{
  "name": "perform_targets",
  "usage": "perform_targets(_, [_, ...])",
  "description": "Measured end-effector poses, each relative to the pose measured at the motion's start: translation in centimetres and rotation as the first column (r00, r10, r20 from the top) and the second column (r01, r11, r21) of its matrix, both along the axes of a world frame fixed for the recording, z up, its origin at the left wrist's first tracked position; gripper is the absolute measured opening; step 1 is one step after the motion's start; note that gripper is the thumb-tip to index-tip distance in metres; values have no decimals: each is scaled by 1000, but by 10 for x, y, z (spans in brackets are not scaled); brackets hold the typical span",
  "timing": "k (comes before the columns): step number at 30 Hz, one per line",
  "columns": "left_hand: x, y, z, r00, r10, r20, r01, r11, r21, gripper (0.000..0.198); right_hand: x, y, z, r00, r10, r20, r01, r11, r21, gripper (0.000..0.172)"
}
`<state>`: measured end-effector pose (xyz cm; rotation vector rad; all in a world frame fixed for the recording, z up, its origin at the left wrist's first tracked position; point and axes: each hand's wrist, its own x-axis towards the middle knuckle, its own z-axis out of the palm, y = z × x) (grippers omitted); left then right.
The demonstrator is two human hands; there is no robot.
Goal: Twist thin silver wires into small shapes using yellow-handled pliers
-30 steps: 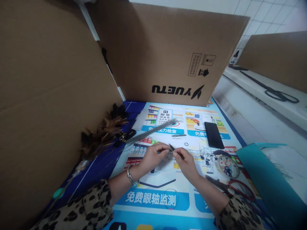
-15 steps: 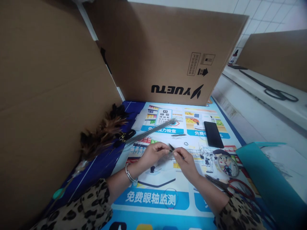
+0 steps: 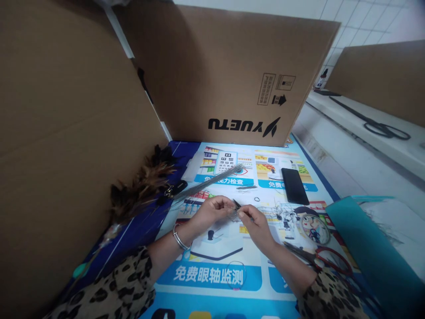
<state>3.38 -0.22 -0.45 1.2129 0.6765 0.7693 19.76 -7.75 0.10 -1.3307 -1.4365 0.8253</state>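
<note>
My left hand (image 3: 214, 212), with a silver bangle at the wrist, is closed in a pinch over the middle of the table. My right hand (image 3: 255, 221) meets it, thumb and forefinger pinched together. Fine wire (image 3: 236, 213) shows faintly between the fingertips, its exact shape too small to make out. A dark pointed tool tip (image 3: 236, 203) sticks out beyond the right fingers; the rest of that tool is mostly hidden by the hand. Behind the hands lies a bundle of straight grey wires (image 3: 212, 180), with several short pieces (image 3: 246, 187) and a small dark ring (image 3: 256, 199) nearby.
Right of my hands are tangled wires (image 3: 282, 215), a clear round dish (image 3: 315, 229), red-handled scissors (image 3: 332, 259), a black phone (image 3: 295, 186) and a teal box (image 3: 375, 257). Brown feathers (image 3: 142, 177) lie left. Cardboard panels (image 3: 232, 66) stand behind and left.
The view has shifted very slightly. Both hands stay together in nearly the same pinch, with only a small movement of the fingertips.
</note>
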Motion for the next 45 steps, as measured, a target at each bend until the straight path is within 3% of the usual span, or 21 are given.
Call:
perform_targets(14, [0, -3, 10, 991, 92, -92, -77, 985, 157, 17, -1, 0, -3, 994, -44, 105, 36, 997, 74, 13])
perform_targets(23, [2, -8, 9, 985, 73, -154, -62, 995, 73, 23, -1, 1, -6, 980, -19, 200, -13, 988, 154, 8])
perform_targets(30, [-4, -5, 8, 992, 20, -128, -4, 992, 128, 16, 2, 2, -4, 989, -87, 122, 64, 981, 181, 10])
perform_targets(37, [-5, -2, 8, 979, -101, -175, 130, 978, 165, 26, 1, 4, -4, 987, 65, 148, -92, 979, 184, 23])
perform_targets(45, [-4, -3, 10, 983, -101, -154, 125, 980, 156, 30, 1, 2, -1, 988, 124, 89, -132, 987, 87, 12])
